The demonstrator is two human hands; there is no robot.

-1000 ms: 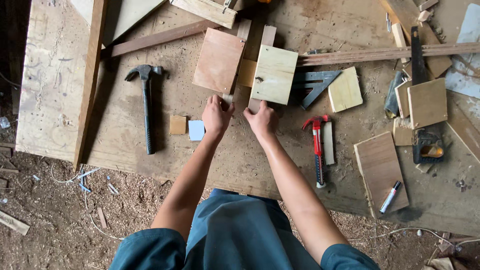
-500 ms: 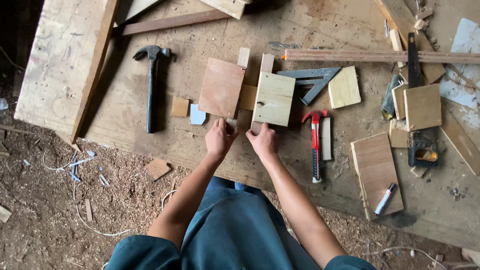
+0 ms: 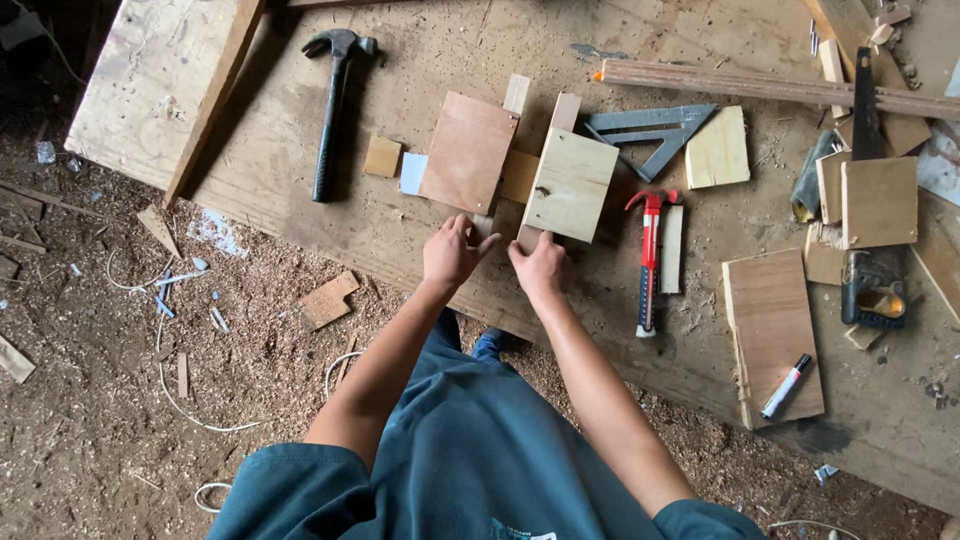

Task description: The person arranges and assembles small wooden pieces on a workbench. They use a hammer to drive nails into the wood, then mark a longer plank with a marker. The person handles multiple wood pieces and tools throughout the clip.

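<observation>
Fingers [image 3: 478, 236] of the left hand [image 3: 450, 255] spread apart, touching the reddish plywood square [image 3: 468, 152]; the right hand [image 3: 540, 268] pinches the pale board [image 3: 571, 185] by its lower edge, mid-frame on the tabletop [image 3: 400, 230]. Light, stiff offcuts, best gripped by the edges. The red hammer [image 3: 648, 262] and steel square [image 3: 650, 130] crowd the right.

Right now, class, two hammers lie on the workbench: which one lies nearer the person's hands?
The red-handled hammer, lying just beside the right hand. The black hammer lies farther off, up beyond the left hand, near the bench's far corner.
</observation>
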